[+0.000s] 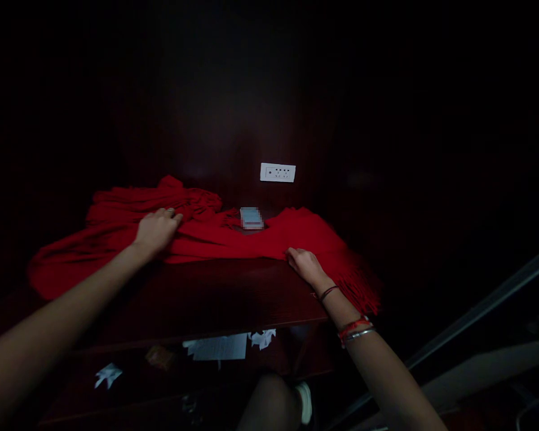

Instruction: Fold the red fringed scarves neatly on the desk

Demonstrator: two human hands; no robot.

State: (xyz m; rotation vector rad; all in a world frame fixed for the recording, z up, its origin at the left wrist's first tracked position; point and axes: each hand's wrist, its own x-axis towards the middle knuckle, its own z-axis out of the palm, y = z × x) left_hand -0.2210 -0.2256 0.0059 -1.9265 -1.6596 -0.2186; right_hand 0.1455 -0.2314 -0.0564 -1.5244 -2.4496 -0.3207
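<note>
A red fringed scarf (233, 242) lies bunched and spread across the dark wooden shelf (215, 293). Its left part is heaped in loose folds, while the right end flattens out into long tassels. With curled fingers, my left hand (158, 231) grips the cloth beside the heap; a ring shows on one finger. My right hand (306, 265) is closed on the scarf's front edge near the right end, its fingertips partly hidden. Behind the middle of the scarf sits a small pale-blue box-like item (251, 218), blurred out.
A white socket plate (277, 172) is on the dark back panel. Below the shelf lie paper sheets (220, 347), crumpled paper (262, 339), another paper scrap (108, 375) and a brownish item (160, 357). My knee (272, 401) shows at the bottom. A pale rail (485, 305) slants at right.
</note>
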